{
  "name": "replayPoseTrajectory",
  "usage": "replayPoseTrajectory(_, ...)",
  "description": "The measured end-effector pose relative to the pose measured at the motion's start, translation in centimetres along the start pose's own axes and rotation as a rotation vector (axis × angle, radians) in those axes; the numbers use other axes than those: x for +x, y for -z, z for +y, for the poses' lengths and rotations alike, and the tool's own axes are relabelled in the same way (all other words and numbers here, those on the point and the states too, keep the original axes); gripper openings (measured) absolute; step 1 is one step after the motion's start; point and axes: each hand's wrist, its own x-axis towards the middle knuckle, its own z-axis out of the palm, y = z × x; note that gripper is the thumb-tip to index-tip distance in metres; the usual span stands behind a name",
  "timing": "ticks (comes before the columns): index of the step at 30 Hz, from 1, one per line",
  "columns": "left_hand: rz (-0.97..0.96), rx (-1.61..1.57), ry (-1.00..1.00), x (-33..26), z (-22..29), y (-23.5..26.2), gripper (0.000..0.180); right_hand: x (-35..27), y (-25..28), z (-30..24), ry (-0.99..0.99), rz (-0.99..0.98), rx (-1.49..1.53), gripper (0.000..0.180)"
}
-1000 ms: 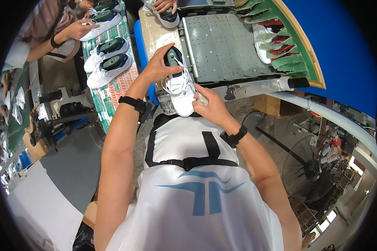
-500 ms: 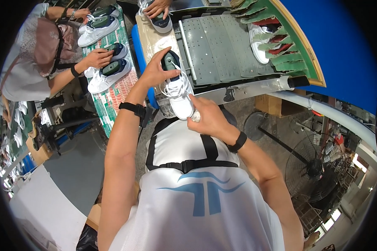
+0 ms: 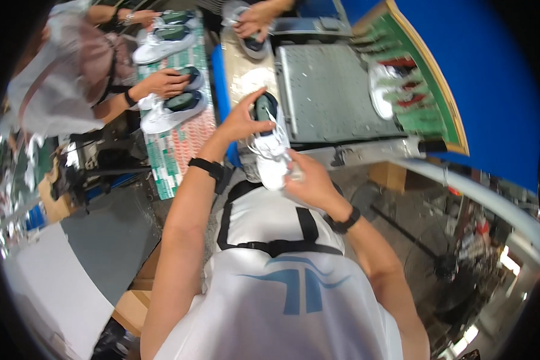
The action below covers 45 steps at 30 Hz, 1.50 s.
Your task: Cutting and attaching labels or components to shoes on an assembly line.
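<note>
A white sneaker (image 3: 271, 147) with a smooth, soft-looking upper, loose white laces and a dark insole showing through its opening is held up in both hands over the near edge of the surface (image 3: 241, 75), just in front of the person's chest. The left hand (image 3: 241, 120) has its grip clamped on the heel end, fingers curled over the rim of the opening and thumb along the side. The right hand (image 3: 309, 180) has its grip closed round the toe end from below, the toe cap poking out between thumb and fingers. The shoe runs lengthwise away from the person, heel farthest.

Beyond it lies a grey metal plate (image 3: 336, 96), flat and speckled, filling the right part of the surface. Along the far right edge a green rack (image 3: 423, 90) with a wooden rim holds another white shoe (image 3: 383, 87). To the left, a strip of green-and-red patterned mat (image 3: 177, 150) carries more white sneakers (image 3: 174, 108); a second person's hand (image 3: 165, 83) rests on one of them. At the far edge a third person's hand (image 3: 255, 21) presses on a further shoe (image 3: 255, 45).
</note>
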Motion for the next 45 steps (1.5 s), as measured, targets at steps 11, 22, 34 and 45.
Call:
replayPoseTrajectory(11,0.562,-0.652,0.410,-9.1,-2.9,-3.3,0.062,-3.5,1.1,6.7,-0.482,0.226,0.547,0.049)
replayPoseTrajectory(22,0.248,0.657,0.211,-15.4,-9.0,12.3,0.075,-1.5,-0.1,7.3,-0.466,0.100,0.207,0.064)
replayPoseTrajectory(34,0.026,0.865,0.347,-18.5,-9.8,13.2,0.071,-0.6,0.5,6.6,-0.291,0.054,-0.088,0.067)
replayPoseTrajectory(45,0.077,0.833,0.252,-20.4,-10.0,12.5,0.067,-1.9,3.0,9.5,-0.311,0.026,-0.192,0.074)
